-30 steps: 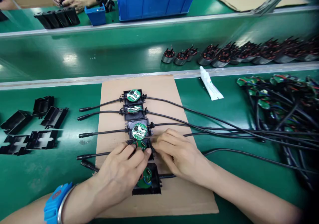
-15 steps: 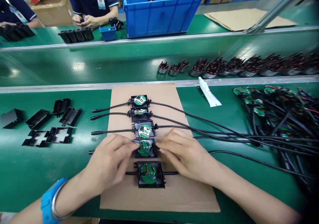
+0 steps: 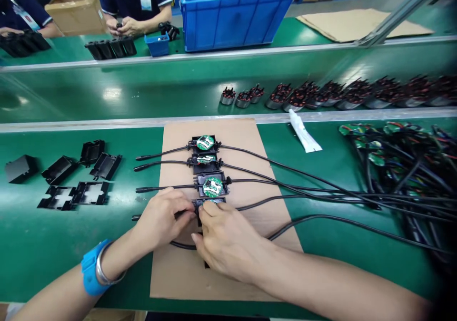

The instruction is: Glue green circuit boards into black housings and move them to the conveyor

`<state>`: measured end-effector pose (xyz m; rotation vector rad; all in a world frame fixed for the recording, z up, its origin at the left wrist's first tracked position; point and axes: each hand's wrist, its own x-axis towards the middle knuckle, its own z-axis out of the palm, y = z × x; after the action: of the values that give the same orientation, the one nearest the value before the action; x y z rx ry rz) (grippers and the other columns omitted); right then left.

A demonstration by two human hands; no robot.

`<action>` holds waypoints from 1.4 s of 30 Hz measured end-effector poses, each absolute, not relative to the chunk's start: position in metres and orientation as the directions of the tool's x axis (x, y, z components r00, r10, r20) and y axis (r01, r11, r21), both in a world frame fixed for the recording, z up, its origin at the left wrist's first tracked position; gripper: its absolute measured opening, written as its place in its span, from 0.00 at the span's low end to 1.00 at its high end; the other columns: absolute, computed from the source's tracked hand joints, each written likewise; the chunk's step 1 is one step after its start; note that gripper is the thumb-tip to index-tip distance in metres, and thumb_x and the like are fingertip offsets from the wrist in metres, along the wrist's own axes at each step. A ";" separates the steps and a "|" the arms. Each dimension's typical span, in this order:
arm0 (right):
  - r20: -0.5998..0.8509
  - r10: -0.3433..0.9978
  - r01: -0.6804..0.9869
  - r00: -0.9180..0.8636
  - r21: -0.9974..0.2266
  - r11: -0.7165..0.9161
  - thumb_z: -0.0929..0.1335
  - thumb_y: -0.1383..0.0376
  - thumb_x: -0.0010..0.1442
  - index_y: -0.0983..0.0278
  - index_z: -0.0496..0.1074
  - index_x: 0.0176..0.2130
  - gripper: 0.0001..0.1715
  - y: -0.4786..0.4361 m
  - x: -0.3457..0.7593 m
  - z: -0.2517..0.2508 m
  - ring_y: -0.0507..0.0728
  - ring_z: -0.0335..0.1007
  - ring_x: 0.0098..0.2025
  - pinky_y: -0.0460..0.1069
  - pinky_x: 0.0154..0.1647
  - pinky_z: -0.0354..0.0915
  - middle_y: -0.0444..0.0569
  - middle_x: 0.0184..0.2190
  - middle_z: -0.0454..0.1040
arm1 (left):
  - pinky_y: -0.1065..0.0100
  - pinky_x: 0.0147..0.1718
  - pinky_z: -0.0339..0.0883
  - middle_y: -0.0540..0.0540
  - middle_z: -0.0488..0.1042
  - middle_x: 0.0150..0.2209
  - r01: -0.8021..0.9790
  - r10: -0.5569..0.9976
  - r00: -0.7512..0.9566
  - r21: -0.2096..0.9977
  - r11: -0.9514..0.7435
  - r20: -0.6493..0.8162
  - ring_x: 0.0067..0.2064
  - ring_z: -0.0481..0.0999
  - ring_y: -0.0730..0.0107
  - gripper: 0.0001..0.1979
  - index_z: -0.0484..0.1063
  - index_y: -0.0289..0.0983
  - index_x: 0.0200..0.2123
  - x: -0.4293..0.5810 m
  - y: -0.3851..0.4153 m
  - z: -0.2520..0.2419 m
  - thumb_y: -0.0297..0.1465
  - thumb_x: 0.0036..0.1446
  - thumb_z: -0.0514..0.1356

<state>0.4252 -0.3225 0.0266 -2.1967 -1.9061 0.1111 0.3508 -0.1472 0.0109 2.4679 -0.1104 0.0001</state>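
Note:
My left hand (image 3: 160, 222) is closed in a pinch at the left side of the fourth small black plastic case (image 3: 199, 220), where a black cable (image 3: 136, 218) enters; the fingertips are partly hidden. My right hand (image 3: 230, 240) reaches over this case with bent fingers pressed together, covering most of its green circuit board. What those fingers hold is hidden. Farther away, three cases bear round circuit boards (image 3: 212, 187), with cables running out both sides. Under my right hand, the nearest case is almost wholly covered. All lie on a cardboard sheet (image 3: 185, 283).
Several empty black cases (image 3: 59, 170) lie at left. On the right are a white tube (image 3: 304, 131) and a heap of cables with boards (image 3: 403, 164). Copper-wound motor parts (image 3: 278, 96) line the shelf behind. Beyond stand a blue crate (image 3: 235, 19) and co-workers (image 3: 132, 7).
My right hand has moved left from the case's right side to over its board, hiding it and the nearest case. My left hand stays at the case's left side. The view has shifted slightly.

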 end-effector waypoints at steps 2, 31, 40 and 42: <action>0.081 0.984 0.942 0.160 -0.310 -0.128 0.63 0.63 0.63 0.69 0.77 0.31 0.17 -0.331 0.437 0.033 0.60 0.62 0.35 0.53 0.32 0.62 0.53 0.27 0.70 | 0.66 0.39 0.65 0.51 0.76 0.33 -0.083 -0.105 0.994 0.624 -0.777 0.001 0.37 0.73 0.67 0.04 0.76 0.41 0.33 0.353 -0.143 0.016 0.27 0.58 0.61; 0.077 0.927 0.910 0.367 -0.237 -0.341 0.59 0.71 0.60 0.64 0.67 0.29 0.11 -0.354 0.500 0.042 0.55 0.62 0.26 0.50 0.25 0.52 0.48 0.26 0.68 | 0.61 0.34 0.72 0.45 0.76 0.36 -0.027 -0.072 0.991 0.368 -0.929 -0.109 0.38 0.78 0.59 0.13 0.69 0.38 0.39 0.398 -0.146 0.025 0.33 0.67 0.46; -0.054 0.931 0.898 0.361 -0.248 -0.362 0.61 0.66 0.60 0.64 0.73 0.42 0.14 -0.338 0.499 0.041 0.56 0.69 0.30 0.51 0.29 0.53 0.49 0.31 0.75 | 0.63 0.39 0.72 0.47 0.79 0.39 -0.003 -0.065 0.992 0.494 -0.870 -0.109 0.40 0.78 0.62 0.09 0.73 0.39 0.40 0.400 -0.139 0.027 0.30 0.63 0.53; -0.061 0.935 0.904 0.350 -0.240 -0.354 0.62 0.67 0.59 0.66 0.74 0.41 0.14 -0.335 0.498 0.039 0.56 0.68 0.29 0.51 0.27 0.51 0.49 0.31 0.75 | 0.65 0.37 0.71 0.49 0.79 0.38 0.004 -0.059 0.993 0.522 -0.853 -0.103 0.38 0.79 0.64 0.08 0.74 0.39 0.38 0.401 -0.138 0.029 0.30 0.62 0.55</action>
<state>0.4977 -0.3351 0.0393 -2.4416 -1.6805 0.2800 0.4007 -0.1381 0.0286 2.5880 -0.0383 -0.1552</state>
